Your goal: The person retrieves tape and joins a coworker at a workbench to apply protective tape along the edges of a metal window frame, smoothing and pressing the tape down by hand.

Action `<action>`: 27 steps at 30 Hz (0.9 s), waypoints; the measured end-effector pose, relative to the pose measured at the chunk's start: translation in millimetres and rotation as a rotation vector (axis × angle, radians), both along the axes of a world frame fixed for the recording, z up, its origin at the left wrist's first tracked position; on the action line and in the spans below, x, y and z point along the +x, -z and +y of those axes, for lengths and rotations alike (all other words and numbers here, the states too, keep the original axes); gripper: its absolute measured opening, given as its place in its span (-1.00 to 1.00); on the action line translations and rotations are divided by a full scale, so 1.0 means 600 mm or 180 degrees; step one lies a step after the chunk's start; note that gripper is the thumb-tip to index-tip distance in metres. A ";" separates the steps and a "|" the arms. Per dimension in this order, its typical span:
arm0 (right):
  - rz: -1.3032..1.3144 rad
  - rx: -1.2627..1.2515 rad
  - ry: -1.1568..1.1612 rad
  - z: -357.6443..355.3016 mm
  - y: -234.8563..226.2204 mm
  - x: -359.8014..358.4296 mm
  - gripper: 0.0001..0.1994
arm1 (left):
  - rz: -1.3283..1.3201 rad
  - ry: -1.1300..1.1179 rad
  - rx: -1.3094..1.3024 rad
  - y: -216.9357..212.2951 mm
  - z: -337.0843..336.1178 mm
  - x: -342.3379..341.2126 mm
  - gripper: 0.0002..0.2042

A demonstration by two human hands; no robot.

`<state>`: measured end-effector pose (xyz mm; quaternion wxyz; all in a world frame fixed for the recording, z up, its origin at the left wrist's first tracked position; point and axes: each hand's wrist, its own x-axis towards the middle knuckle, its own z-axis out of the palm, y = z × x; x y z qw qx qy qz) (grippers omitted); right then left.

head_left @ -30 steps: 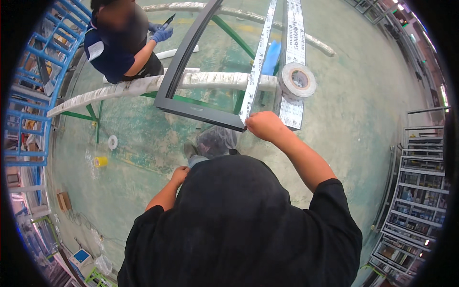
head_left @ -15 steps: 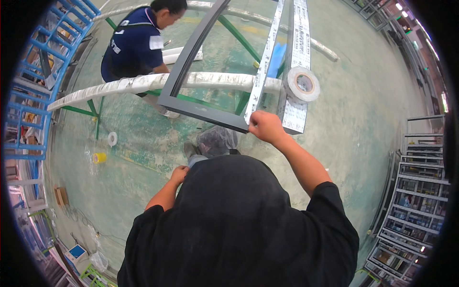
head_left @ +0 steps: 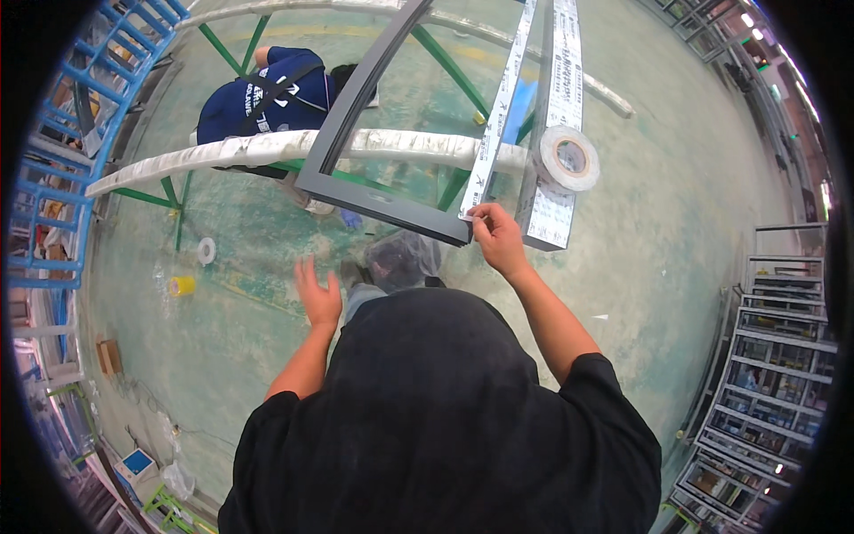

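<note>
A dark grey rectangular metal frame lies across padded rails ahead of me. Along its right side runs a strip of white printed protective tape. At the frame's near right corner, my right hand pinches the lower end of that strip between thumb and fingers. My left hand is open with fingers spread, over the floor left of my knees, touching nothing. A roll of white tape rests on a long profile covered in printed film, just right of the frame.
Wrapped rails on green legs support the frame. Beyond them a co-worker in dark blue bends low. A yellow tape roll and a white roll lie on the floor at left. Blue racks and metal racks flank the area.
My left hand has moved forward from beside my lap and its fingers have spread. My right hand stays at the frame corner with its fingers shifted slightly. The co-worker has bent lower.
</note>
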<state>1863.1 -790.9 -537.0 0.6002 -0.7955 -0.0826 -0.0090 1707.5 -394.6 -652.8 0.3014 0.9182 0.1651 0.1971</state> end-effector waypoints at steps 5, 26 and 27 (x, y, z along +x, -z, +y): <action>0.1339 0.0277 -0.0042 0.024 -0.076 0.015 -0.88 | -0.0909 0.0615 0.0272 -0.215 -0.062 0.148 -0.39; -0.0359 0.0939 0.0552 -0.134 -0.424 0.396 -0.70 | -0.0113 0.1178 0.1307 -0.215 -0.149 0.333 -0.46; -0.0899 0.0608 0.0574 -0.128 -0.516 0.419 -0.76 | 0.0017 0.1119 0.1322 -0.204 -0.140 0.326 -0.46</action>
